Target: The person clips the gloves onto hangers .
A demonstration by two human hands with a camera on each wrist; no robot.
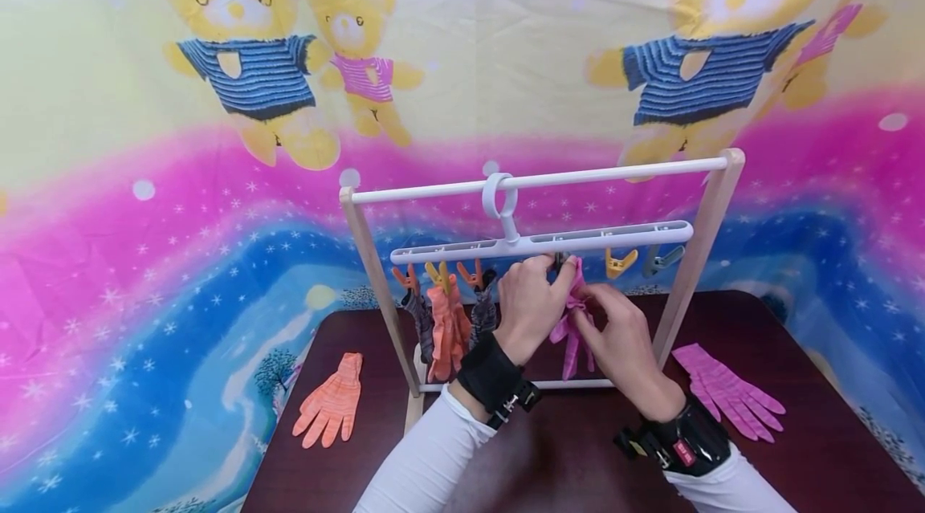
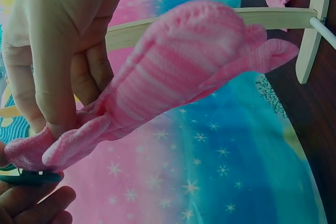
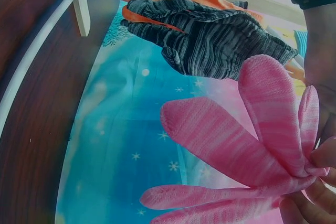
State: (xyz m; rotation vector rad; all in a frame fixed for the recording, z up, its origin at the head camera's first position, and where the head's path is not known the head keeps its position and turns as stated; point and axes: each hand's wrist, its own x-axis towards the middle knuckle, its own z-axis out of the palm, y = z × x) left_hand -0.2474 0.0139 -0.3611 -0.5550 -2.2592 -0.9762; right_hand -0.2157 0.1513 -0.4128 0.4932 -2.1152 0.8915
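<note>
Pink glove held beneath the hanger

The pink glove (image 2: 176,72) hangs between the middle and right end of the hanger (image 1: 614,238), pinched by the right hand (image 1: 623,332). The left hand (image 1: 532,300) pinches a dark green clip (image 2: 31,178), plainer in the left wrist view. Only the head view shows the orange glove (image 1: 331,401) by the left edge of the worktop (image 1: 564,457); the right wrist view spreads out a grey striped glove (image 3: 220,43).

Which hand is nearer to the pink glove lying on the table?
Right. The right hand is left of this pink glove and higher; the left hand is farther left, at a dark clothespin.
</note>
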